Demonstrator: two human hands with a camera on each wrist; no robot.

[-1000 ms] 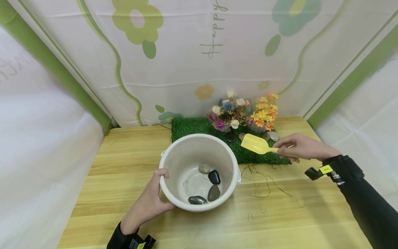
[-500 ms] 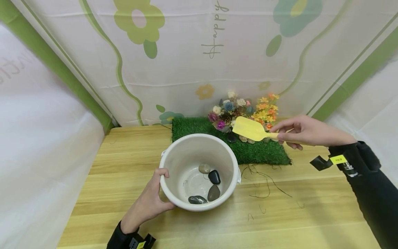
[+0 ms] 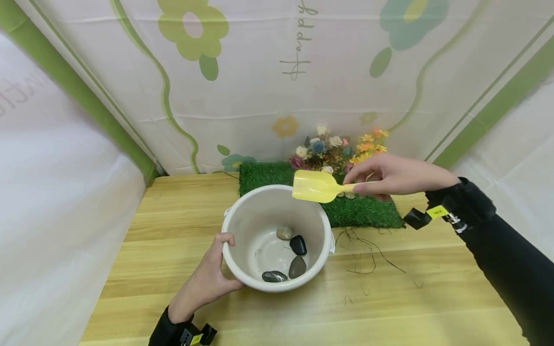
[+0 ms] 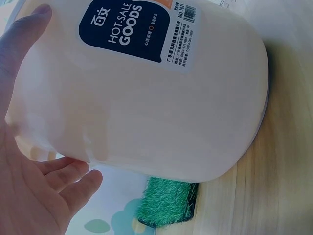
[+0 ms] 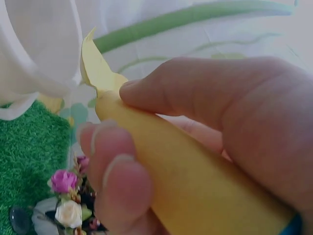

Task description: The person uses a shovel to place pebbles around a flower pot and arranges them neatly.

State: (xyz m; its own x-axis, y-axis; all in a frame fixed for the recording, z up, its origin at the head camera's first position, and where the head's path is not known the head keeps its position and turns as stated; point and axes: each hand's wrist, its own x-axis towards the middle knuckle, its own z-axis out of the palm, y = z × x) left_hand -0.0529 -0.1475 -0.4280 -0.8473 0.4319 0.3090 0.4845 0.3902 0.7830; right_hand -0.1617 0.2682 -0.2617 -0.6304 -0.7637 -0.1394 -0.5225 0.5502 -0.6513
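Note:
My left hand (image 3: 212, 274) grips the rim of a white plastic bucket (image 3: 242, 211) on the table, fingers over the edge at its left side. The left wrist view has the bucket's outside with a printed label (image 4: 132, 29). Inside on the bottom lie several smooth stones, among them a black stone (image 3: 298, 245) and a brown stone (image 3: 297, 267). My right hand (image 3: 394, 176) holds a yellow toy shovel (image 3: 315, 186) by its handle (image 5: 181, 176), thumb on top and fingers curled under. Its blade overlaps the bucket's far right rim in the head view, and no stone shows on it.
Behind the bucket lies a strip of artificial grass (image 3: 363, 214) with mixed artificial flowers (image 3: 320, 146) and yellow-orange flowers (image 3: 368, 146), partly hidden by the right hand. Dark thin strands (image 3: 372, 257) lie on the wooden table (image 3: 173, 230). Printed white cloth (image 3: 251, 86) hangs behind.
My right hand has lifted the shovel from over the grass, then carried it left to the bucket's far right rim. The left hand and the bucket have stayed in place.

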